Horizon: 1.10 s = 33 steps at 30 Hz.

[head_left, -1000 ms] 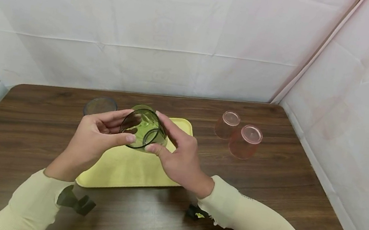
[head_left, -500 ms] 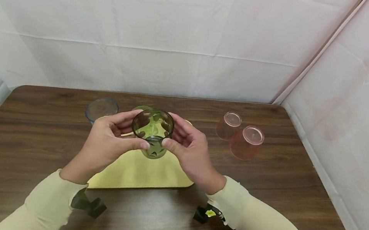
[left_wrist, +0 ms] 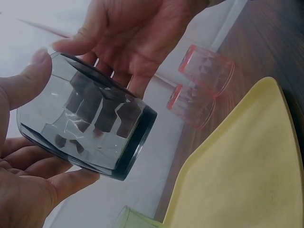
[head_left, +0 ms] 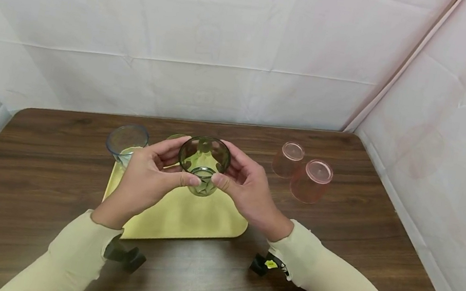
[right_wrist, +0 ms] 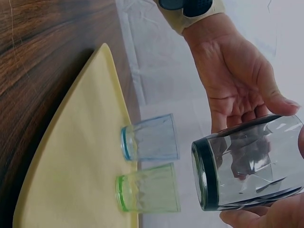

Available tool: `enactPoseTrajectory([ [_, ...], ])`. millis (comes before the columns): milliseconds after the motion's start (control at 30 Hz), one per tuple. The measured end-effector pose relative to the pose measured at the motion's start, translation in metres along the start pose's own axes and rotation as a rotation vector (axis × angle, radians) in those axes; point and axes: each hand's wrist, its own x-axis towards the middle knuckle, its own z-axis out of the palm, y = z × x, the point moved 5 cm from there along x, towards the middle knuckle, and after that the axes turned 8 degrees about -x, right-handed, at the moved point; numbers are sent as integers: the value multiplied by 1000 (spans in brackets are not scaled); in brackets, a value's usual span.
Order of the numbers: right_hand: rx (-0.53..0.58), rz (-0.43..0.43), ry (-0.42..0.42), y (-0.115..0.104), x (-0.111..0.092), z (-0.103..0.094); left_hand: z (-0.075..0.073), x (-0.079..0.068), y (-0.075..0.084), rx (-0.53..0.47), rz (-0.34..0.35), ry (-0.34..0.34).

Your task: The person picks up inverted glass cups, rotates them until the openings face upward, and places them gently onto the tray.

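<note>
A smoky grey, faceted drinking glass (left_wrist: 90, 114) is held up between both hands, mouth upward, above the yellow tray (head_left: 178, 222). My left hand (head_left: 145, 185) grips its left side, thumb on the near face and fingers round the back. On the opposite side my right hand (head_left: 255, 195) holds it likewise, the two thumbs close together near the rim. In the right wrist view, a blue-tinted glass (right_wrist: 149, 137) and a green-tinted glass (right_wrist: 148, 187) stand upright at the tray's edge. The head view has the green one mostly hidden behind the held glass and left hand.
Two pink glasses (head_left: 287, 160) stand upside down on the wooden table (head_left: 360, 221), right of the tray. White sheeting (head_left: 205, 88) rises behind the table's back edge and along its right side.
The grey glass has turned from tilted, mouth toward the head camera, to about upright. Both hands have shifted slightly right with it. The glasses on the tray and table have stayed in place.
</note>
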Motion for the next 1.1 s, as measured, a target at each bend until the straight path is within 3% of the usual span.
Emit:
enactPoseTrajectory([
  [267,-42,-38,21,5,6,-6,5,10,-5,2,20,-14],
  [600,-86,-14,47,11,13,-15,6,24,-12,28,31,-46],
  [1100,-76,-1,61,21,29,-29,13,48,-21,69,-18,-63],
])
